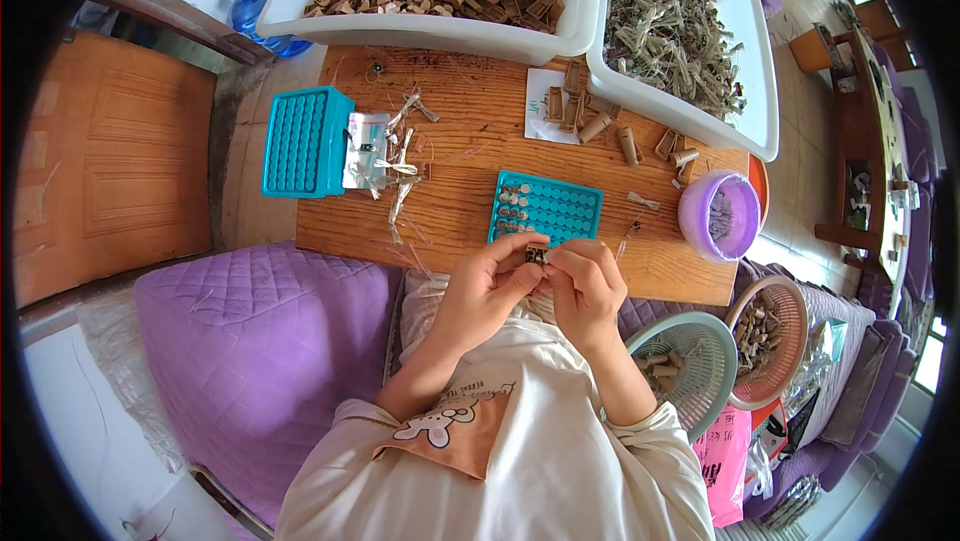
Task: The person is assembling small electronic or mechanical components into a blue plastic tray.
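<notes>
My left hand and my right hand meet at the table's front edge, fingers pinched. Between their fingertips is a small dark part with light spots; its exact kind is too small to make out. Just beyond the hands lies a teal tray with rows of round pockets. Several round silvery pieces sit in its left columns. The fingers overlap the tray's near edge and hide part of it.
On the wooden table are a teal tray stack, white wire bundles, brown plastic housings and a purple bucket. Behind stand white bins of brown housings and wired parts. Baskets are at the right.
</notes>
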`<state>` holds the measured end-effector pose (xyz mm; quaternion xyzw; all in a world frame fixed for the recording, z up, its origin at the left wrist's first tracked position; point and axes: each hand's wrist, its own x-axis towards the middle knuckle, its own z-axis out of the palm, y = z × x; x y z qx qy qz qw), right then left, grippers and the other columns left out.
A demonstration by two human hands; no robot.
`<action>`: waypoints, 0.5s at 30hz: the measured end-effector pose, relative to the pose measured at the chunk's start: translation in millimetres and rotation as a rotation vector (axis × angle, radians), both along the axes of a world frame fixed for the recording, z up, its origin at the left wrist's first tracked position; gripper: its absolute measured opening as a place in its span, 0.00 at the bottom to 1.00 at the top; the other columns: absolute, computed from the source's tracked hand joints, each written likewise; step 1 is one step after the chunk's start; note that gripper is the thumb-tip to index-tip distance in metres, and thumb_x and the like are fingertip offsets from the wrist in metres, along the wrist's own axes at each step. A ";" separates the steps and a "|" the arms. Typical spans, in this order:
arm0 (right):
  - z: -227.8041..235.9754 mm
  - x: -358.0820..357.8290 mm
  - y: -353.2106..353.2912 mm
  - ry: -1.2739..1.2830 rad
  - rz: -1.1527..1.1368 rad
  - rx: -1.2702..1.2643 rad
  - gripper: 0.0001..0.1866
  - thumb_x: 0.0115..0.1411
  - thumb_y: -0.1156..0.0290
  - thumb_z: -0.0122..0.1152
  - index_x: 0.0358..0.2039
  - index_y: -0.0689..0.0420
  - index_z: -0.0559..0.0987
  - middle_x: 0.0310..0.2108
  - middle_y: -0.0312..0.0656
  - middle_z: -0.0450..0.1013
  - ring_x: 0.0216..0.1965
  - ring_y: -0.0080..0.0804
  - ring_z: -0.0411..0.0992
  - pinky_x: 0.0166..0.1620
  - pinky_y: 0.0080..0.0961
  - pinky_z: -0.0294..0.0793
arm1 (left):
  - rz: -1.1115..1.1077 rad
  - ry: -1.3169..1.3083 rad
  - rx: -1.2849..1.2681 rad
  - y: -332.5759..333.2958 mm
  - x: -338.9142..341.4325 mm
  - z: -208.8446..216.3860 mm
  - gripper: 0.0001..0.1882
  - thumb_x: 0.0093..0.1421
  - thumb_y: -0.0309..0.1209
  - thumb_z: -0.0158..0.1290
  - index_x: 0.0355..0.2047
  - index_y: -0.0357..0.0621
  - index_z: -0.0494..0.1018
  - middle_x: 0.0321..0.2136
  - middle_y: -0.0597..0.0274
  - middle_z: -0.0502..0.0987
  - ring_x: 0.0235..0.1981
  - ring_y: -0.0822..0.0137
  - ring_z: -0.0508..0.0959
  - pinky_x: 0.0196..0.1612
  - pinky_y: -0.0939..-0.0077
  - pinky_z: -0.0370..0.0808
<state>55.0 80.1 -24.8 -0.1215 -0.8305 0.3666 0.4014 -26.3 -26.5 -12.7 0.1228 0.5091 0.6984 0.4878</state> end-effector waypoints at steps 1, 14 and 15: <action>2.5 1.2 2.8 -0.067 0.042 -0.034 0.10 0.41 0.83 0.60 0.26 0.59 0.73 0.22 0.38 0.67 0.24 0.32 0.68 0.24 0.23 0.68 | -0.001 0.002 0.000 -0.2 0.3 -2.2 0.15 0.57 0.25 0.47 0.44 0.31 0.64 0.31 0.61 0.73 0.31 0.77 0.73 0.34 0.84 0.72; 46.5 9.9 62.8 -0.898 0.597 -0.278 0.22 0.38 0.71 0.64 0.36 0.57 0.68 0.30 0.41 0.66 0.32 0.41 0.68 0.34 0.32 0.68 | -0.595 0.639 -0.162 2.5 1.8 7.2 0.14 0.52 0.28 0.50 0.40 0.39 0.68 0.24 0.59 0.75 0.24 0.69 0.75 0.29 0.76 0.70; 47.1 6.0 70.6 -0.812 0.729 -0.277 0.23 0.37 0.72 0.65 0.37 0.58 0.69 0.30 0.42 0.66 0.32 0.37 0.68 0.35 0.29 0.68 | -0.598 0.524 -0.026 2.5 1.9 6.5 0.13 0.53 0.27 0.49 0.39 0.38 0.68 0.25 0.59 0.75 0.25 0.70 0.75 0.30 0.77 0.71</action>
